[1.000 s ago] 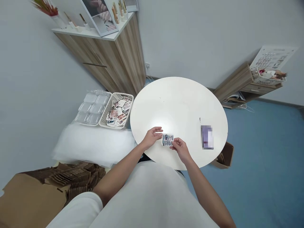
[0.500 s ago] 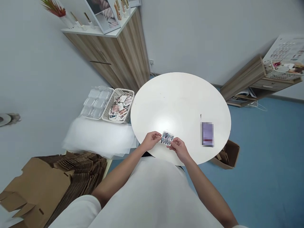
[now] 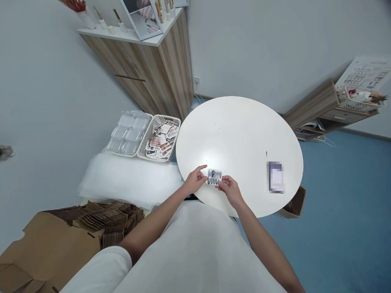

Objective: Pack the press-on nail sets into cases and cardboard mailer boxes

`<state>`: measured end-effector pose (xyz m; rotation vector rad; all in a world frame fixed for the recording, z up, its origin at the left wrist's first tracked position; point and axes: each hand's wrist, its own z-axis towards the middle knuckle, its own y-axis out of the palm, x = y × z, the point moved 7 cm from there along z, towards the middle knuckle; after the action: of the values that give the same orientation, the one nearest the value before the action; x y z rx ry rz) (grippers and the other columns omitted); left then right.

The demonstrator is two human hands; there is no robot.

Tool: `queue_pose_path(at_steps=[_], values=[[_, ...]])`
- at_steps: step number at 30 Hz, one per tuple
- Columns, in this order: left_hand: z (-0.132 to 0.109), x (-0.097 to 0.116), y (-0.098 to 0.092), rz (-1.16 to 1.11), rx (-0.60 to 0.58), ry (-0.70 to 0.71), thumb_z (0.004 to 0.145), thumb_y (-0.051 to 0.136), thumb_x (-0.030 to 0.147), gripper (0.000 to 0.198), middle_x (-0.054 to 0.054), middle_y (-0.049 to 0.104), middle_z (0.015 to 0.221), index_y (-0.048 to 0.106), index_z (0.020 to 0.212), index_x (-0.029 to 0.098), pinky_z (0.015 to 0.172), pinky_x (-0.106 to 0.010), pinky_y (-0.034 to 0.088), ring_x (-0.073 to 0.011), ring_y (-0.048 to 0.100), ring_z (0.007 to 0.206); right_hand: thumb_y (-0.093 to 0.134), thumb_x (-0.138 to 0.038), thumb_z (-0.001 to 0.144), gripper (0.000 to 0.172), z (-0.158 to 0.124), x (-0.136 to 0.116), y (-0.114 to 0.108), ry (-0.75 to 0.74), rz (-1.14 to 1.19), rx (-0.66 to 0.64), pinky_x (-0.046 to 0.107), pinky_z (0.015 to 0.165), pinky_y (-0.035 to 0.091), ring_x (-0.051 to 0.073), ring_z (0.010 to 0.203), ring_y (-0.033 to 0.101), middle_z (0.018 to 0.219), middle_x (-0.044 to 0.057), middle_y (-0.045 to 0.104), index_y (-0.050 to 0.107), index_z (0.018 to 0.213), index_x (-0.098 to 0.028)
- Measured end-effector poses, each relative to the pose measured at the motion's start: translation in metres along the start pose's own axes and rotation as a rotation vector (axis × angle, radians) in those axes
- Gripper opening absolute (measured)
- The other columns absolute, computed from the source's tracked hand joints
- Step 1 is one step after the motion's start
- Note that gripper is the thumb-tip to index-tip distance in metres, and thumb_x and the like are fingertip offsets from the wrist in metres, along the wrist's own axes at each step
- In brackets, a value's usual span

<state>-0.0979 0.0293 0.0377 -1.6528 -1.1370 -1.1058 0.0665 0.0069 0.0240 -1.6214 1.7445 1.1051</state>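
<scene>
A small card of press-on nails (image 3: 214, 177), with dark and bluish nails in two rows, is held over the near edge of the round white table (image 3: 238, 134). My right hand (image 3: 230, 189) pinches the card's right side between thumb and fingers. At its left edge is my left hand (image 3: 194, 180), its index finger raised off the card and its thumb apart from it; the lower fingers are near or touching the card's edge.
A pixelated phone-like object (image 3: 276, 177) lies at the table's right. Left of the table stand a basket of nail cards (image 3: 139, 152), clear plastic trays (image 3: 128, 132), white sheets (image 3: 131, 177) and stacked cardboard (image 3: 55, 240). An open box (image 3: 297, 203) is below right.
My left index finger has lifted away from the card, which is now turned more level. The whole view has shifted slightly, and the phone-like object's display looks lighter.
</scene>
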Motion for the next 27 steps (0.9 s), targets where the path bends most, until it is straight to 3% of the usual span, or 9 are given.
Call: queue_pose_path(at_steps=[5,14,20,27], values=[[-0.003,-0.012,-0.026,0.034,-0.007,-0.006,0.073,0.057,0.033,0.056,-0.002,0.054,0.09,0.039,0.125,0.023,0.064,-0.024,0.044,-0.009,0.054,0.067,0.068,-0.04,0.06,0.042,0.014,0.006,0.027,-0.006,-0.066,0.006,0.031,0.066,0.046,0.017,0.068,0.064,0.067,-0.005,0.055,0.049,0.091,-0.021],[-0.002,-0.037,-0.065,0.132,-0.029,0.016,0.063,0.066,0.022,0.066,0.0,0.054,0.09,0.039,0.123,0.023,0.065,-0.023,0.046,-0.0077,0.056,0.064,0.054,-0.033,0.072,0.052,0.044,0.01,0.067,-0.127,-0.397,-0.008,0.031,0.066,0.047,0.012,0.066,0.061,0.089,0.001,0.053,0.038,0.121,-0.025],[0.008,-0.059,-0.085,0.203,0.032,0.015,0.064,0.066,0.024,0.063,0.0,0.056,0.085,0.04,0.122,0.02,0.067,-0.026,0.047,-0.009,0.055,0.063,0.054,-0.02,0.07,0.058,0.069,0.008,0.091,-0.192,-0.754,-0.083,0.027,0.063,0.047,0.008,0.06,0.052,0.097,0.003,0.054,0.036,0.125,-0.025],[0.03,-0.073,-0.099,0.369,0.012,0.033,0.068,0.061,0.014,0.063,-0.004,0.054,0.096,0.037,0.126,0.019,0.073,-0.03,0.047,-0.0119,0.055,0.068,0.056,-0.019,0.07,0.056,0.101,0.015,0.104,-0.171,-1.013,-0.072,0.027,0.066,0.044,0.012,0.07,0.057,0.091,0.001,0.06,0.036,0.122,-0.024]])
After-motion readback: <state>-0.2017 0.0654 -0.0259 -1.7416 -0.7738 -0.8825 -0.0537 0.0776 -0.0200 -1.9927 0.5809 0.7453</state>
